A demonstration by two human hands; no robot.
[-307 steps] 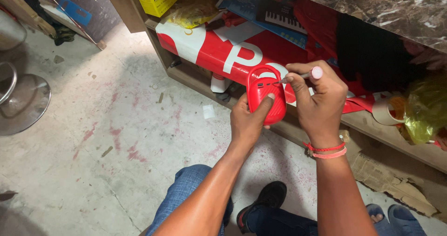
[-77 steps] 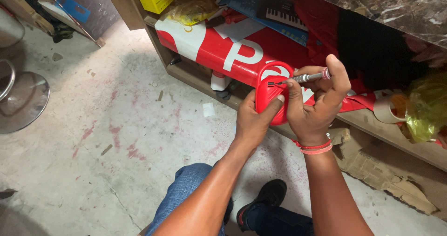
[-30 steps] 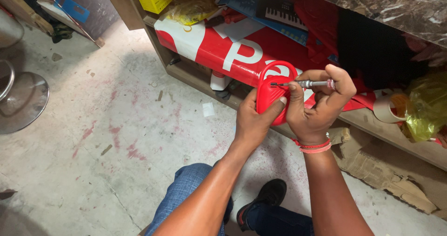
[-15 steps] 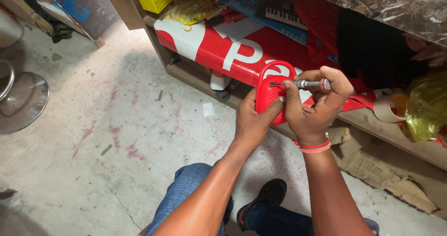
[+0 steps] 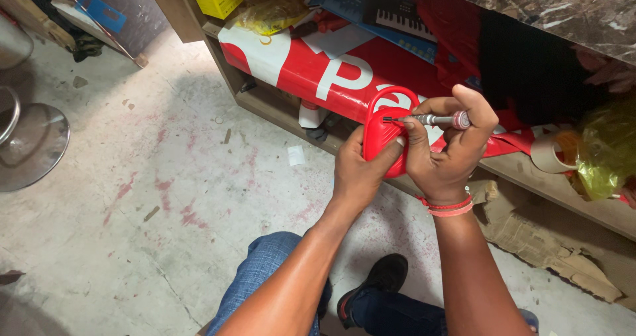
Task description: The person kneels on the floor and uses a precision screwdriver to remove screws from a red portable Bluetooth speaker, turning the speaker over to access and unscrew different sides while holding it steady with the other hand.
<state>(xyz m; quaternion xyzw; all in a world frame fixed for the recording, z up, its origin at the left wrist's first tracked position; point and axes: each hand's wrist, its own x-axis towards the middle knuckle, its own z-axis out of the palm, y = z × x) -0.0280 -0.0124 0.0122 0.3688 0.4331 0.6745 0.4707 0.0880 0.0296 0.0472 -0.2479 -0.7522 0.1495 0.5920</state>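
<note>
The left hand (image 5: 361, 170) is wrapped around a red plastic case (image 5: 383, 137), holding it up in front of a wooden shelf (image 5: 265, 104). The right hand (image 5: 447, 150) pinches a small screwdriver (image 5: 424, 119) between closed fingers, its tip touching the case's upper part.

Glossy red plastic case (image 5: 383, 137), seemingly metal screwdriver shaft (image 5: 424, 119), rough stained concrete floor (image 5: 165, 177), torn matt cardboard (image 5: 550, 243)

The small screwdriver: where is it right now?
In the head view, right of centre: the small screwdriver lies level in the right hand, tip against the red plastic case held by the left hand, before the shelf.
</note>
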